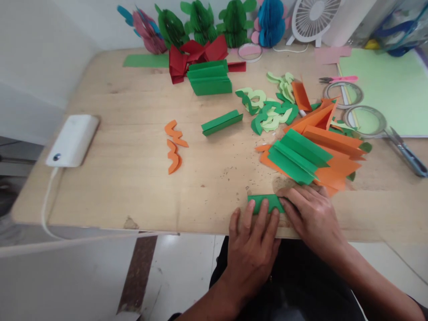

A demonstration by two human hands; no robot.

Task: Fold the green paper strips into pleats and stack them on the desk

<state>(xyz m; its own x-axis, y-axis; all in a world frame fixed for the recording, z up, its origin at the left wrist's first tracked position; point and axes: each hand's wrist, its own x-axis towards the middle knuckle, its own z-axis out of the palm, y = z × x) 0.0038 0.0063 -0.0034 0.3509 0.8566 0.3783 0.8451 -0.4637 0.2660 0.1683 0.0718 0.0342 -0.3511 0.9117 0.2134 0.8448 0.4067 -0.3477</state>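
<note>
A small strip of folded green paper [272,201] lies near the table's front edge. My left hand [256,243] rests over it with its fingers spread and stretched out, their tips on the paper. At the strip's right end, my right hand [312,214] has its thumb and fingers closed on the corner. Just beyond the right hand, a pleated green paper [297,156] lies on a heap of folded orange paper [341,156]. Another narrow folded green strip [222,122] stands farther back, near two wavy orange cutouts [173,156].
Green wavy cutouts [270,116], tape rolls [365,120], pink-handled snips [339,79] and a utility knife [409,154] lie to the right. Behind are folded green paper [210,79], red paper [182,62], paper figures [235,22] and a fan [314,18]. A corded white box [73,140] sits left.
</note>
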